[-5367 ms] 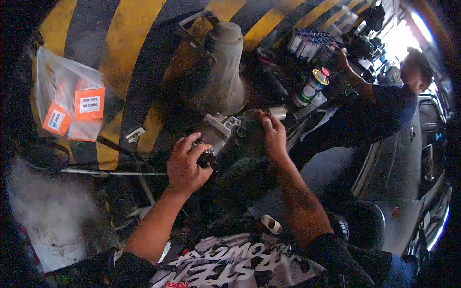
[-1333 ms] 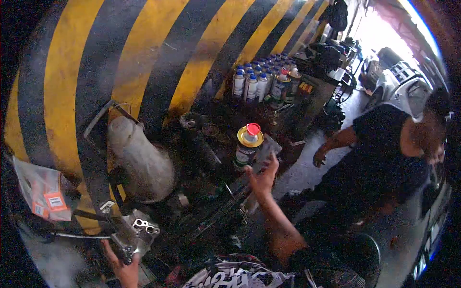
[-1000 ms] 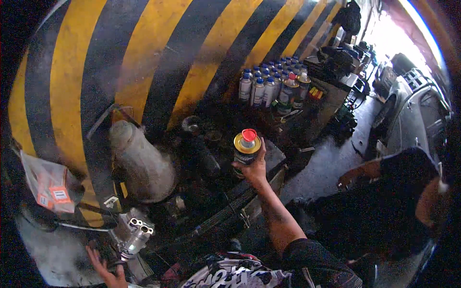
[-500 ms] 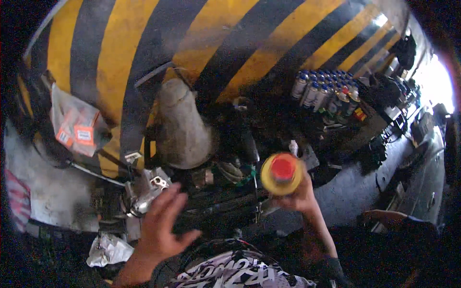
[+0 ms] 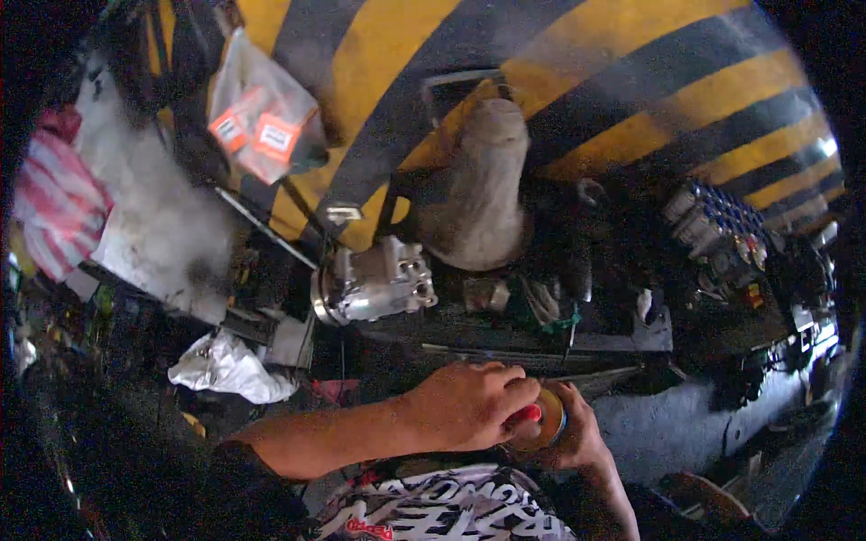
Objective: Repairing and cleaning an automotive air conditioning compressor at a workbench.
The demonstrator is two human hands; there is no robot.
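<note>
My left hand (image 5: pixel 478 401) is closed over the red cap (image 5: pixel 530 413) of a gold-topped can (image 5: pixel 546 433), its fingers curled round it. The can is held near my body at the bottom of the view, gripped from the side by my right hand (image 5: pixel 579 433). Beyond my hands, a silver metal compressor-like part (image 5: pixel 365 284) lies on the cluttered dark bench (image 5: pixel 595 338), with neither hand on it. A pale, grimy cone-shaped container (image 5: pixel 478 212) stands behind that part.
A plastic bag with orange boxes (image 5: pixel 257 135) hangs by the striped wall (image 5: pixel 631 81). Many bottles (image 5: pixel 704 212) stand at the right. A striped sack (image 5: pixel 63 203) and white bundle (image 5: pixel 225 370) are at the left. Someone's arm (image 5: pixel 699 491) appears at the lower right.
My left hand has left the metal part and moved right onto the can's cap. My right hand has brought the can down toward my body. The view has swung toward the left.
</note>
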